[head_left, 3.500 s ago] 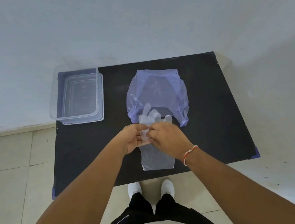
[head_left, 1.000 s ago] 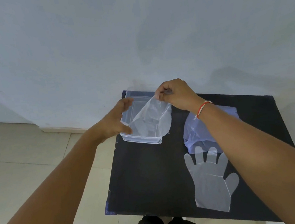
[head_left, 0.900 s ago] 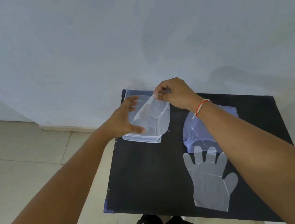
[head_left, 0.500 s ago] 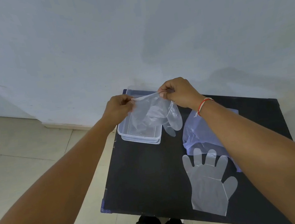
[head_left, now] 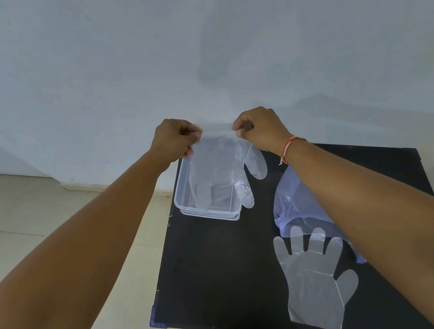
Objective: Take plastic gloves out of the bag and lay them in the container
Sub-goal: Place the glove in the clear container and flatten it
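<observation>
**Glove held over container: risk of missing the tub**

Left hand [head_left: 173, 139] and right hand [head_left: 256, 128] each pinch a cuff corner of the clear glove [head_left: 221, 172], stretched taut between them. The glove hangs below the grip, its fingers over the container [head_left: 186, 209]; thumb and one finger dangle past the wall on the right hand's side. Risk: released so, that side drapes over the rim onto the table [head_left: 217, 268]. Film is light and clingy; it may stick to fingertips. Second glove [head_left: 315, 280] and bag [head_left: 294, 201] lie well nearer the body than the grip, to its right.

On the table [head_left: 223, 267], the container [head_left: 188, 208] sits far left, with 1 glove [head_left: 224, 169] hanging over it. The bag [head_left: 291, 199] lies to its right. A second glove [head_left: 314, 275] lies flat just near of the bag.
</observation>
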